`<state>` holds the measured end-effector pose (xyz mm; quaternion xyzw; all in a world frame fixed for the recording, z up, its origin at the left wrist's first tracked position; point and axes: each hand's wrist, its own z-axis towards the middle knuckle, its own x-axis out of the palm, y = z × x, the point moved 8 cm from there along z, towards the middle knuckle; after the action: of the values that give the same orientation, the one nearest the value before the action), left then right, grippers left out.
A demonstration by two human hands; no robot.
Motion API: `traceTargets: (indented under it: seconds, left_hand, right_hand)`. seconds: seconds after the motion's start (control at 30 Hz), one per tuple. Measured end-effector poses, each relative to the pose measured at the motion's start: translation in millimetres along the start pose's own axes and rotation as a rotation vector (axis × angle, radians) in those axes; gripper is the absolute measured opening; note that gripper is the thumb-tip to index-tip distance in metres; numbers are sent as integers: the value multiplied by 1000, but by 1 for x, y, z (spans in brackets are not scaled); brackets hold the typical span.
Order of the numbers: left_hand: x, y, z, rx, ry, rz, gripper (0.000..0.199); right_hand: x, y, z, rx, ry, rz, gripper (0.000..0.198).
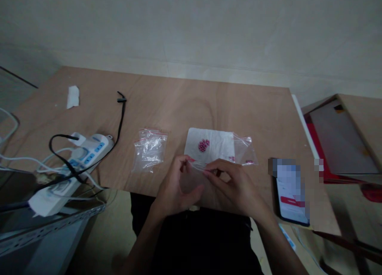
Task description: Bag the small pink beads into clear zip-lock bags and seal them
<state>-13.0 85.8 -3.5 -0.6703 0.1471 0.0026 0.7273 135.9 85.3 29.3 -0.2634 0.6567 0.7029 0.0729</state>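
Note:
A thin clear cord [197,166] runs between my two hands at the table's front edge, with a small pink-red piece beside my left fingertips. My left hand [178,187] has its fingers bent around the cord's left end, its thumb held apart. At the other end, my right hand [234,181] pinches the cord between thumb and forefinger. Just beyond lies a white tissue [222,141] bearing a cluster of pink beads [204,145], with a few more near its lower right corner. A clear zip bag [245,149] with some pink pieces sticks out at the tissue's right.
Clear zip bags [150,149] lie left of the hands. Further left, a white power strip [98,147] carries plugs and tangled cables, including a black cable [121,119]. A phone [291,195] rests at the right front. A paper scrap [73,96] is at the back left.

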Motion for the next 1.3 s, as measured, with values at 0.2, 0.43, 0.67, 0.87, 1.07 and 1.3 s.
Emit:
traceTargets:
  seconds: [0.2,0.43,0.67,0.87,1.07,1.3]
  left_hand:
    - [-15,-10,6,-18,-174,-56,10]
    - [-22,-14,2,-58,-324,-107,11]
    - [-12,-11,7,-66,-219,-115,10]
    - [-13,-12,9,-71,-246,-69,16]
    - [-2,-11,9,-99,-143,-128,12]
    - [3,-16,10,-37,-73,-103,7]
  right_hand:
    - [-14,-9,-3,55,-185,199,8]
    - [-14,-29,-5,256,-358,514,12]
    - [-20,-24,-8,218,-393,318,15]
    - [-3,-23,-4,194,-285,464,17]
    - [-1,-21,-5,172,-315,497,14]
    - [9,-23,-5,172,-248,609,7]
